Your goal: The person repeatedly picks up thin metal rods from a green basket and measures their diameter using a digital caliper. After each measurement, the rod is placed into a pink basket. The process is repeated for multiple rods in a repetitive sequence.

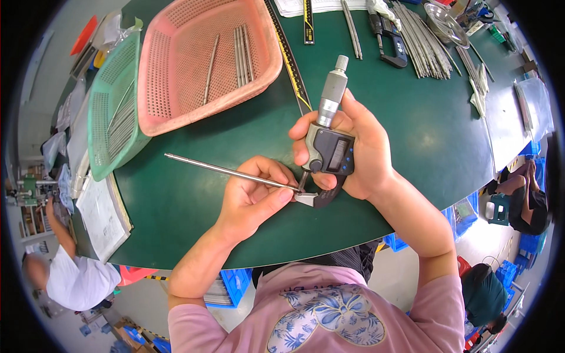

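My left hand [254, 194] pinches a thin metal rod [220, 170] near its right end, between thumb and fingers. The rod's other end points left over the green table. A digital micrometer [328, 144] is gripped in my right hand [366, 141], its knurled thimble pointing up and away from me. The rod's right end lies at the micrometer's jaw, by the anvil and spindle; whether both faces touch it I cannot tell. The small display on the micrometer faces up, and its frame curves below my right fingers.
A pink perforated basket [154, 88] with several rods stands at the far left, beside a green basket [97, 138] of rods. Many rods [421, 44] lie at the far right, near a second micrometer [393, 47] and a metal bowl [446, 26]. Papers [101, 215] lie left. Other people sit nearby.
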Demonstrator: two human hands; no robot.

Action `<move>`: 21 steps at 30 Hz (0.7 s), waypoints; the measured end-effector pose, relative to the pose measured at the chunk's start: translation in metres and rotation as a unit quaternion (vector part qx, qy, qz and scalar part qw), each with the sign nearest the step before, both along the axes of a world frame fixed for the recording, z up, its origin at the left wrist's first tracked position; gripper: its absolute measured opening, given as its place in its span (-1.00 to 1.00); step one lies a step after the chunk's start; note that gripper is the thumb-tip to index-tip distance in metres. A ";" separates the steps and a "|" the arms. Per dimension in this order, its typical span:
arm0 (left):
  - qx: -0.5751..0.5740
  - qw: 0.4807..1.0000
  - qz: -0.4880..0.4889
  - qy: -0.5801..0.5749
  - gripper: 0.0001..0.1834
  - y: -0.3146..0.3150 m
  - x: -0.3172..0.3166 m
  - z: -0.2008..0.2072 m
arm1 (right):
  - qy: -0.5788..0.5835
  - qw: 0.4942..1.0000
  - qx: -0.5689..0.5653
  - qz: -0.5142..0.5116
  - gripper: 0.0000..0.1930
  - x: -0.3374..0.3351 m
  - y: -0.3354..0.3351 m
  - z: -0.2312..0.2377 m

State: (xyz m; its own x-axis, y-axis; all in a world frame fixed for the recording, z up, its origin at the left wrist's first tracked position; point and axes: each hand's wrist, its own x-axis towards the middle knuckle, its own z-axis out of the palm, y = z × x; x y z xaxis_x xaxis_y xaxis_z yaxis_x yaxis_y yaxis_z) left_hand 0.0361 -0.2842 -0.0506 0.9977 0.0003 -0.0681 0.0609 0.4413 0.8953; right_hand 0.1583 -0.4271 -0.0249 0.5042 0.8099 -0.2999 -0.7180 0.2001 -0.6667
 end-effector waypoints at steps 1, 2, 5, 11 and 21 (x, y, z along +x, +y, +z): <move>-0.001 1.000 0.000 -0.001 -0.83 0.000 0.000 0.000 | 0.003 1.000 0.002 0.000 -0.31 0.000 -0.001 0.000; -0.002 1.000 0.000 -0.002 -0.84 -0.001 0.001 0.000 | 0.006 1.000 0.005 0.000 -0.31 0.000 -0.001 0.000; -0.006 1.000 -0.002 -0.002 -0.83 0.000 0.000 -0.001 | -0.009 1.000 -0.009 -0.003 -0.30 -0.001 -0.001 0.000; -0.006 1.000 -0.009 -0.003 -0.84 0.000 0.000 0.000 | -0.008 1.000 -0.023 -0.003 -0.33 -0.001 -0.001 0.002; 0.014 0.999 0.010 0.042 -0.86 0.001 0.001 0.002 | -0.024 1.000 -0.006 0.000 -0.33 -0.001 -0.002 0.002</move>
